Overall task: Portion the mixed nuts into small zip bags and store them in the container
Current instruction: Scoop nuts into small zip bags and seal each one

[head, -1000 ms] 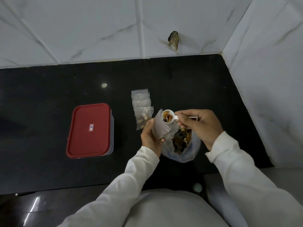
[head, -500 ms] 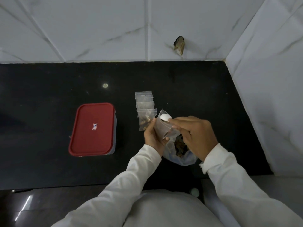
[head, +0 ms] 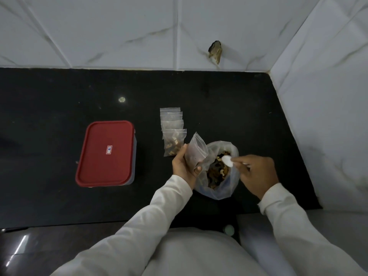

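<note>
Curled round an open small zip bag point(head: 196, 151), the left hand point(head: 183, 166) holds it upright, touching the left side of the open bag of mixed nuts point(head: 217, 193). The right hand point(head: 258, 174) pinches a white scoop point(head: 227, 160) over that bag's mouth. Well left of the nut bag sits the closed red-lidded container point(head: 106, 153); overlapping zip bags point(head: 172, 134) lie just beyond its left edge.

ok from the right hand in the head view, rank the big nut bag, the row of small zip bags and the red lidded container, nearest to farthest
1. big nut bag, just left of the right hand
2. row of small zip bags, farther left and back
3. red-lidded container, far left
</note>
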The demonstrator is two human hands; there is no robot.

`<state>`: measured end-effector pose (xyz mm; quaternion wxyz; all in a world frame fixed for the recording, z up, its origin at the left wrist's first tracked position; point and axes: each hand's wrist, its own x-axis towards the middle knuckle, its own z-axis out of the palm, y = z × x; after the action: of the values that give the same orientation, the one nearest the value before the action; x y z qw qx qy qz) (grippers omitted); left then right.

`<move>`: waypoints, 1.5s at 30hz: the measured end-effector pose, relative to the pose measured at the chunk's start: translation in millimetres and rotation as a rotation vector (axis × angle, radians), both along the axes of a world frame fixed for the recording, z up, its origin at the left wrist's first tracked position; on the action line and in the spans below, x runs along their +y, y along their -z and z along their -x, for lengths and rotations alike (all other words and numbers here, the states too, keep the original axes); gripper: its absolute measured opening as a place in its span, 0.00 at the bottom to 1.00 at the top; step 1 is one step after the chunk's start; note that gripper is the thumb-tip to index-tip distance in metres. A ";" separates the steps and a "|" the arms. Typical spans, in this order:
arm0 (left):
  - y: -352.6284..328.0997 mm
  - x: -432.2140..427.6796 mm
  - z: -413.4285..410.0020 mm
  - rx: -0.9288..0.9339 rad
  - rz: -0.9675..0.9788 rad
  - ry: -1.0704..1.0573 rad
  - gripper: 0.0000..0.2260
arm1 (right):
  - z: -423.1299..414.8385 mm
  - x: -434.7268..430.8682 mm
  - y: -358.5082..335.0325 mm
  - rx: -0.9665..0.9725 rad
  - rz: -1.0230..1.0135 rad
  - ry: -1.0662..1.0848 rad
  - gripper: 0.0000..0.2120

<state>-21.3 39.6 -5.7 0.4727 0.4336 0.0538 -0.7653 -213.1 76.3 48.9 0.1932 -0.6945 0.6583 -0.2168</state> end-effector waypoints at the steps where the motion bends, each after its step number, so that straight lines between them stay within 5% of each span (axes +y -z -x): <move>1: 1.5 0.2 0.4 -0.009 -0.002 0.003 0.16 | -0.5 2.3 7.2 0.035 -0.067 -0.003 0.08; 5: 2.9 0.2 2.3 -0.050 0.000 0.005 0.16 | -8.0 1.8 29.2 0.247 -0.195 -0.019 0.14; 10: 11.1 -2.3 4.9 -0.091 -0.010 0.007 0.16 | -20.7 6.5 48.1 0.218 -0.253 0.017 0.12; 19: 24.1 -3.7 9.3 -0.055 -0.027 -0.036 0.15 | -2.9 13.0 46.3 -0.166 -0.254 0.115 0.07; 28: 17.8 -2.7 2.8 -0.002 -0.050 -0.076 0.14 | -19.2 11.5 60.1 -0.251 -0.183 0.203 0.07; 35: 17.1 -1.4 2.1 -0.014 -0.050 -0.078 0.12 | -14.1 2.0 50.4 -0.173 -0.202 0.003 0.07; 38: 13.8 -1.0 2.8 -0.012 -0.056 -0.071 0.12 | -19.9 -3.5 46.6 0.033 -0.150 -0.162 0.08; 41: 12.4 -1.2 0.0 -0.009 -0.054 -0.068 0.13 | -23.5 -6.7 51.9 0.182 -0.043 -0.271 0.19; 45: 14.3 1.1 -3.7 0.016 -0.048 -0.087 0.13 | -15.4 -4.1 56.8 -0.023 -0.081 -0.184 0.14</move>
<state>-17.5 40.7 -20.1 0.4945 0.4360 0.0947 -0.7459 -197.7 72.2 -7.8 0.2477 -0.7410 0.5979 -0.1791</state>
